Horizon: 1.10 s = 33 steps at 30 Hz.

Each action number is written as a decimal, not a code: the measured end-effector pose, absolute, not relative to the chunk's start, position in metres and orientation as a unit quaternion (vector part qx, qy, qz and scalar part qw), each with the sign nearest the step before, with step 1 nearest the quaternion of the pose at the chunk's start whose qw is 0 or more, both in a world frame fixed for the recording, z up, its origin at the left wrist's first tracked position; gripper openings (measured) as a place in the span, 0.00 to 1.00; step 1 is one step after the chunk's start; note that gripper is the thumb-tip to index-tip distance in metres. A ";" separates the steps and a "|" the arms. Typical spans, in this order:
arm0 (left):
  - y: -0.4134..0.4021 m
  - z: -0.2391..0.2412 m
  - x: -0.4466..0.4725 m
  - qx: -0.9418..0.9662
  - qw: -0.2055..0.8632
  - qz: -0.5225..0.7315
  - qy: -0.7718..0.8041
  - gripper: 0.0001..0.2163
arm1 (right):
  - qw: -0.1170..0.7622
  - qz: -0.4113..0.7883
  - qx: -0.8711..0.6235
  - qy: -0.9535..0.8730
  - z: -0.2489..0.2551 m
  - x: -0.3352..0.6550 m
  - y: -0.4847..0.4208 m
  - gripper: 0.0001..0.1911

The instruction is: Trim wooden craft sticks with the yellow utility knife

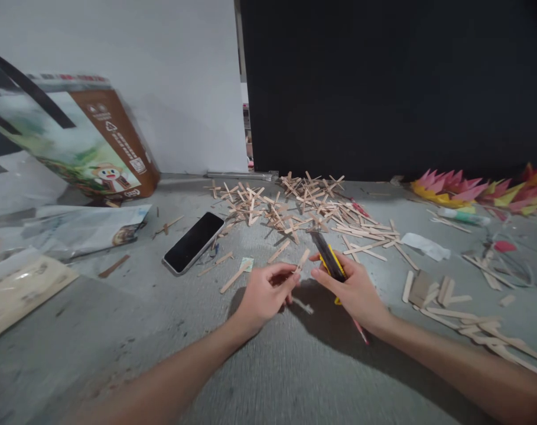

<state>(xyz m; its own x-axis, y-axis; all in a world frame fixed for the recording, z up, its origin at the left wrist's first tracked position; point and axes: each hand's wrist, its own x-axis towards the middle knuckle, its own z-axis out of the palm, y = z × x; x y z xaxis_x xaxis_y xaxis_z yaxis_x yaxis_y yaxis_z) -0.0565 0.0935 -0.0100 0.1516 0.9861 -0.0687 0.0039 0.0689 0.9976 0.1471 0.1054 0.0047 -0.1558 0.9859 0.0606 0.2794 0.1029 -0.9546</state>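
My left hand (pixel 268 295) pinches a short wooden craft stick (pixel 303 258) between thumb and fingers, its free end tilted up and away. Close on the right, my right hand (pixel 354 289) is wrapped round a yellow and black utility knife (pixel 331 260), which points forward and slightly left. Whether its blade is out I cannot tell. Below that hand a thin red, pencil-like thing (pixel 361 330) pokes out, partly hidden. Just beyond both hands lies a loose heap of wooden sticks (pixel 290 206), many of them crossed over one another.
A smartphone (pixel 194 242) lies left of the hands. Farther left are a printed bag (pixel 104 136) and plastic packaging (pixel 86 227). To the right are more loose sticks (pixel 476 321), a white paper scrap (pixel 426 246), a glue tube (pixel 464 216) and pink-yellow folded paper pieces (pixel 454 189).
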 end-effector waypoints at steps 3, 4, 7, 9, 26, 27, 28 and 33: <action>0.091 -0.008 -0.057 0.534 0.582 0.414 0.453 0.16 | 0.403 0.421 -0.517 -0.626 0.005 0.145 0.105 0.21; 0.091 -0.008 -0.056 0.539 0.584 0.409 0.448 0.15 | 0.404 0.418 -0.521 -0.626 0.005 0.145 0.105 0.20; 0.091 -0.007 -0.056 0.546 0.583 0.408 0.443 0.15 | 0.404 0.415 -0.525 -0.624 0.005 0.146 0.106 0.20; 0.091 -0.008 -0.056 0.543 0.581 0.414 0.442 0.15 | 0.404 0.416 -0.522 -0.626 0.004 0.148 0.107 0.20; 0.094 -0.009 -0.056 0.566 0.586 0.392 0.426 0.13 | 0.397 0.424 -0.499 -0.643 0.005 0.150 0.107 0.18; 0.094 -0.009 -0.056 0.571 0.587 0.384 0.426 0.12 | 0.395 0.427 -0.494 -0.646 0.006 0.150 0.107 0.18; 0.094 -0.009 -0.057 0.577 0.585 0.377 0.426 0.12 | 0.392 0.428 -0.489 -0.651 0.007 0.149 0.107 0.18; 0.091 -0.009 -0.059 0.647 0.546 0.334 0.414 0.17 | 0.401 0.426 -0.493 -0.644 0.009 0.147 0.110 0.18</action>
<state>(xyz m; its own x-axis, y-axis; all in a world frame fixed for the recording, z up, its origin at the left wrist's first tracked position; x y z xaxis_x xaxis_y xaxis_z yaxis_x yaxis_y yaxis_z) -0.0590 0.0915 -0.0092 0.4331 0.9011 -0.0196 0.1718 -0.0611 0.9832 0.1473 0.1096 0.0091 -0.1919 0.9766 0.0970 0.2937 0.1514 -0.9438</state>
